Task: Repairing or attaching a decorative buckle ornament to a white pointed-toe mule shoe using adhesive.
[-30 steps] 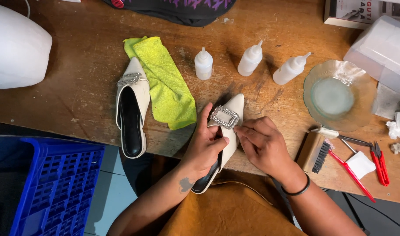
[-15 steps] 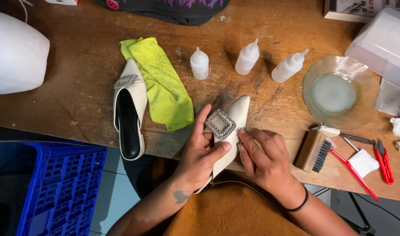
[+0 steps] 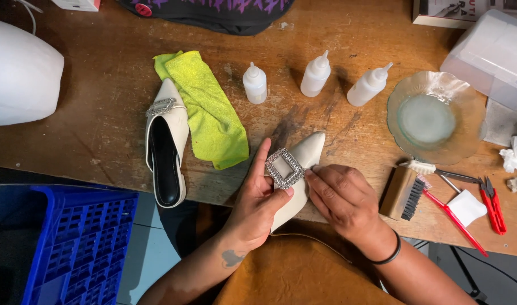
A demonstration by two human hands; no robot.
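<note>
Head view: your left hand (image 3: 258, 206) grips the white shoe (image 3: 295, 175) at the bench (image 3: 100, 130) front edge, thumb on its sparkly buckle (image 3: 284, 168). Your right hand (image 3: 343, 197) is curled, fingertips pressing the shoe's side by the buckle. Second shoe (image 3: 167, 149) lies left, touching a green cloth (image 3: 207, 110). Three bottles (image 3: 315, 75) stand behind; a brush (image 3: 402, 193) lies right.

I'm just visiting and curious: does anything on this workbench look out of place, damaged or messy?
Nothing looks spilled or broken. One squeeze bottle leans while its two neighbours stand upright, and the wooden table shows dark stains near the pointed white shoe held by both hands.
</note>
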